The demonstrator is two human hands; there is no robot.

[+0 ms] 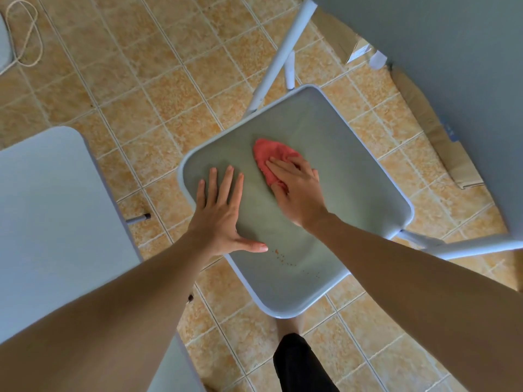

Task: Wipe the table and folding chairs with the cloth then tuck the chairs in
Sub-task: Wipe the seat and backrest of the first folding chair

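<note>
A grey folding chair seat [325, 154] sits in the middle, seen from above. It has a pale rounded rim and white metal legs [278, 56] going off toward the top.

The right hand [297, 188] lies on a pink cloth [268, 154] on the seat. The fingers are spread a little and press down flat on the cloth, with the thumb tucked at the cloth's near edge. The cloth is bunched up and pokes out past the fingertips, toward the far side of the seat.

The left hand [223, 213] is open and flat on the seat, just beside the left rim. Its fingers are spread wide and the thumb points to the right. It holds nothing. The two hands are near each other but do not touch.

Some tiny reddish crumbs [283, 257] lie on the seat, near the left thumb.

Another pale grey seat [51, 222] shows at the left edge. The grey desk [441, 52] fills the top right corner. Flat brown cardboard [433, 131] lies on the floor under it. The floor [141, 80] has orange tiles. A loop of pale cord [25, 32] lies in the top left corner. A leg in black cloth [300, 363] shows at the bottom.
</note>
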